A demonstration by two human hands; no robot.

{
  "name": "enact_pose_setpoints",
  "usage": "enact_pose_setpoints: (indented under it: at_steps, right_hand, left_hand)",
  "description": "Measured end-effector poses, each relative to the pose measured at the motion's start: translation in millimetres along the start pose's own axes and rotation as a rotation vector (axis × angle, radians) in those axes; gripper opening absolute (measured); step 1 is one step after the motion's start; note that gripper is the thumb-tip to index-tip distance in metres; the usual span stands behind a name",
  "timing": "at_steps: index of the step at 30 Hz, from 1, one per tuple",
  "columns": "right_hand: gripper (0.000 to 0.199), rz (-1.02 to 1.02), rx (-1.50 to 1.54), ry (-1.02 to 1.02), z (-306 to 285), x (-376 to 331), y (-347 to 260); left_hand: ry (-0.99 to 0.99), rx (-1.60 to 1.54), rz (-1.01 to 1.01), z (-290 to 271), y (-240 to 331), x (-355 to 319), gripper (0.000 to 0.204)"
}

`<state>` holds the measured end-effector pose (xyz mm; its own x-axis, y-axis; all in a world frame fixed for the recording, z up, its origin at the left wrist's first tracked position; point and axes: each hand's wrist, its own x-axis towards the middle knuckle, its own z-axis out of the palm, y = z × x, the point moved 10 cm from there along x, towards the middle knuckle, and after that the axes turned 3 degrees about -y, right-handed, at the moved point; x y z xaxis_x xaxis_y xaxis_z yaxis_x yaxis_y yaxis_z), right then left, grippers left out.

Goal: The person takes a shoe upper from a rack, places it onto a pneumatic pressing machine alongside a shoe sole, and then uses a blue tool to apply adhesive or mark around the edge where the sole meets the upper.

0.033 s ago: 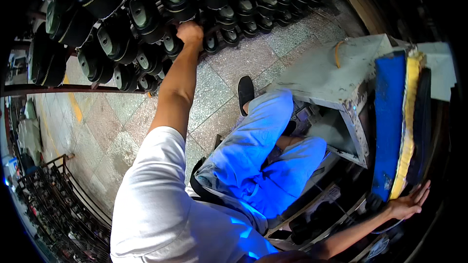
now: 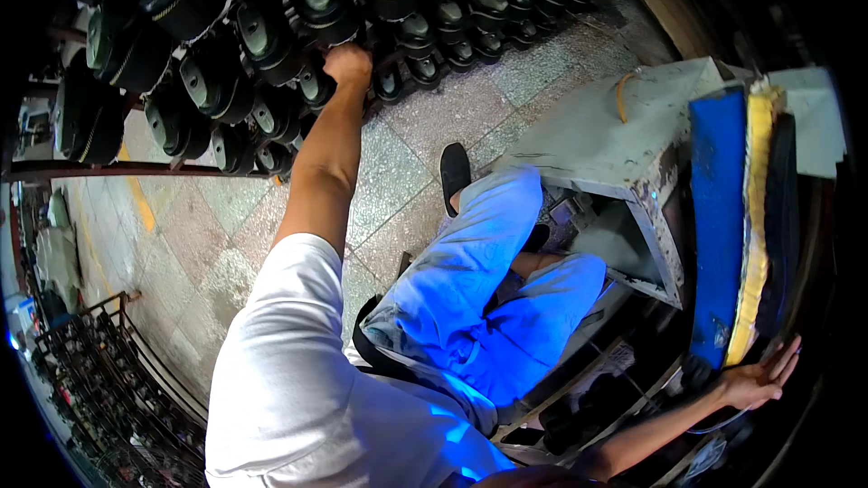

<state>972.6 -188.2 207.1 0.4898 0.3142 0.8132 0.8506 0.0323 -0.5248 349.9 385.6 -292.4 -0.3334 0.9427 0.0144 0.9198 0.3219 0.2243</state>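
Note:
My left arm stretches far forward to a rack of black shoes on green lasts (image 2: 268,32). At the end of it, my left hand (image 2: 348,64) is closed in a fist at the rack's near side, just below one of the shoes. What its fingers grip is hidden. At the lower right, my right hand (image 2: 756,386) is open with fingers stretched out, beside the bottom end of a padded piece with a blue face (image 2: 717,235) and a yellow foam edge (image 2: 752,244). A thin cable (image 2: 721,422) passes under this hand.
A worn grey metal cabinet (image 2: 597,126) with an open front and an orange loop on top stands right of my legs. Tiled floor (image 2: 398,163) lies between it and the rack. Another dark metal rack (image 2: 117,380) with small items stands at the lower left.

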Motion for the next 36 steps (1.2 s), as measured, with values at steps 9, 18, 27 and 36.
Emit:
enact_pose_setpoints:
  at_steps: [9,18,27,36]
  right_hand:
    - [0.074,0.256,0.221,-0.582,77.6,-170.1,-45.6]
    - [0.095,0.583,0.902,-1.062,206.3,-318.1,-126.1]
    - [0.083,1.015,1.483,-0.962,93.1,-242.7,-118.7]
    - [0.07,0.346,0.551,-0.315,0.5,-26.1,-36.6]
  left_hand:
    - [-0.199,-0.839,-0.171,-53.9,-43.0,-114.5,0.075]
    - [-0.815,-1.628,0.017,-230.6,30.9,-441.0,0.103]
    - [0.415,-0.3,2.028,-436.2,220.4,-499.3,0.054]
    - [0.55,-0.437,1.827,-501.1,298.2,-477.1,0.07]
